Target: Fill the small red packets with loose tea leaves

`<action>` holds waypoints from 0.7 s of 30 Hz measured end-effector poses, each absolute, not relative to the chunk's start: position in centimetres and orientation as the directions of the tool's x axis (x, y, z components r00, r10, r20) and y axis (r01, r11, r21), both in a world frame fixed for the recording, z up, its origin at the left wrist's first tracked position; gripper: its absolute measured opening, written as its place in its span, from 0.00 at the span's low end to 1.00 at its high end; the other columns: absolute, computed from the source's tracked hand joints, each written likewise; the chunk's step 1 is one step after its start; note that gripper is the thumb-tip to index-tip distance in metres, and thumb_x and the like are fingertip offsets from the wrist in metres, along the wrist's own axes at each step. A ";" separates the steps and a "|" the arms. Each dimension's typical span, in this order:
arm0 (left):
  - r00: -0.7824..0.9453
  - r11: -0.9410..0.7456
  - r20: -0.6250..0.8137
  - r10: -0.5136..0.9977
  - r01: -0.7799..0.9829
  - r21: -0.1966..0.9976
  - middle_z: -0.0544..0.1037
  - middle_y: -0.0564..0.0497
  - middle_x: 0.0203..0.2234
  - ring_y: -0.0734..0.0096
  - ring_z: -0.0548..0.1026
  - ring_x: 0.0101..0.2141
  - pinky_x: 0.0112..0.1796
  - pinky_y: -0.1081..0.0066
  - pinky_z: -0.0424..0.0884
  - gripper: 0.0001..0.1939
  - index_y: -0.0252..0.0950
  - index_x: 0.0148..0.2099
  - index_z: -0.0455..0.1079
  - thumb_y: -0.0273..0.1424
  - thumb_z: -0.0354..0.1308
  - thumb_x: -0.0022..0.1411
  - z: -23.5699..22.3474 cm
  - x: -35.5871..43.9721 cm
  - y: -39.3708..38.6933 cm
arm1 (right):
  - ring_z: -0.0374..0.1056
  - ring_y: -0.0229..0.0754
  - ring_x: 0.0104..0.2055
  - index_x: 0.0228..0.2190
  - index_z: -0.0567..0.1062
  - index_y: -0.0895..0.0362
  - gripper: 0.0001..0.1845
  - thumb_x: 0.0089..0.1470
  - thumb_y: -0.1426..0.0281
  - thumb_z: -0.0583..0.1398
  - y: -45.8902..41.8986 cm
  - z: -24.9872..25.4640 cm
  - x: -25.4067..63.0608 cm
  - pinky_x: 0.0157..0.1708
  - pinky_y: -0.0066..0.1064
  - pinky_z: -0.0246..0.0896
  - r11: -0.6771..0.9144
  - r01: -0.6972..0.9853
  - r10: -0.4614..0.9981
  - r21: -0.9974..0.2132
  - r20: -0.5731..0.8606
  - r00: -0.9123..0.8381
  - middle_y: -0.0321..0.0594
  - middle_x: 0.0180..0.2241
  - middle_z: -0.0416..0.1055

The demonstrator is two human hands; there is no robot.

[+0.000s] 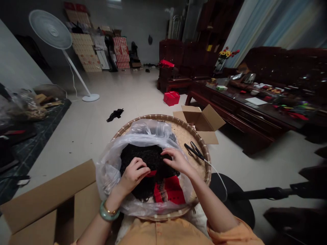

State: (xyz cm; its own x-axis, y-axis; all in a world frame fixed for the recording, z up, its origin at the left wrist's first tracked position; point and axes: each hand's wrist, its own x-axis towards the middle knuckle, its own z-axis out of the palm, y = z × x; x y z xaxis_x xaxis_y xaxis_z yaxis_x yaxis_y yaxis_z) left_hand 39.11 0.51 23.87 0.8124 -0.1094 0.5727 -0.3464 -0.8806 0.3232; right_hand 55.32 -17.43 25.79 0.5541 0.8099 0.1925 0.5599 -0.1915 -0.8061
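A clear plastic bag (109,153) lies open on a round woven bamboo tray (187,131) in front of me. Black curly hair-like material (143,153) fills much of the bag, with red patterned pieces (176,190) at its near side. My left hand (135,173) is over the black material, fingers curled and thumb against the index finger, at the end of a narrow red strip (152,173). What it pinches is too small to make out. My right hand (176,160) hovers at the material's right side, its fingers bent and apart, holding nothing visible.
A black hair-iron-like tool (195,151) with a white cord rests on the tray's right side. Open cardboard boxes stand at the near left (84,207) and beyond the tray (204,119). A dark wooden table (230,109) is at right, a white fan (90,98) at left.
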 end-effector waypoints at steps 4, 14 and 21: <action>0.782 -0.876 0.605 -0.149 -0.389 0.286 0.70 0.50 0.27 0.69 0.69 0.38 0.36 0.70 0.69 0.06 0.38 0.38 0.72 0.26 0.53 0.61 24.2 39.4 -0.1 | 0.60 0.45 0.51 0.40 0.75 0.51 0.15 0.49 0.64 0.63 -18.0 27.0 52.8 0.50 0.37 0.57 -0.117 0.808 0.919 -0.578 0.246 0.309 0.43 0.47 0.66; 0.736 -0.863 0.637 -0.227 -0.456 0.218 0.71 0.44 0.41 0.65 0.68 0.45 0.43 0.62 0.71 0.10 0.37 0.42 0.71 0.23 0.52 0.61 23.1 39.3 -1.4 | 0.67 0.44 0.39 0.37 0.77 0.55 0.17 0.60 0.64 0.50 -17.1 27.5 51.5 0.37 0.32 0.58 -0.345 0.872 0.934 -0.348 -0.033 0.357 0.44 0.34 0.73; 0.780 -0.871 0.606 -0.157 -0.399 0.288 0.69 0.44 0.48 0.66 0.69 0.47 0.42 0.67 0.73 0.11 0.39 0.43 0.73 0.26 0.50 0.62 22.1 39.2 -1.8 | 0.68 0.45 0.37 0.30 0.78 0.56 0.11 0.54 0.69 0.56 -16.2 27.2 51.0 0.33 0.31 0.58 -0.404 0.833 0.902 -0.378 -0.014 0.431 0.45 0.31 0.74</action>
State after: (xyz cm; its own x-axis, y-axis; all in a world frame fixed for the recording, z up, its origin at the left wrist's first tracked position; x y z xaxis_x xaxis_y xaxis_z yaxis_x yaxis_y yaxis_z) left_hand 39.21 -1.78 22.09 0.7796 -0.1569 0.6063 -0.3990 -0.8707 0.2877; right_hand 51.02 -16.21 27.19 0.4313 0.9021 -0.0141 0.8328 -0.4041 -0.3783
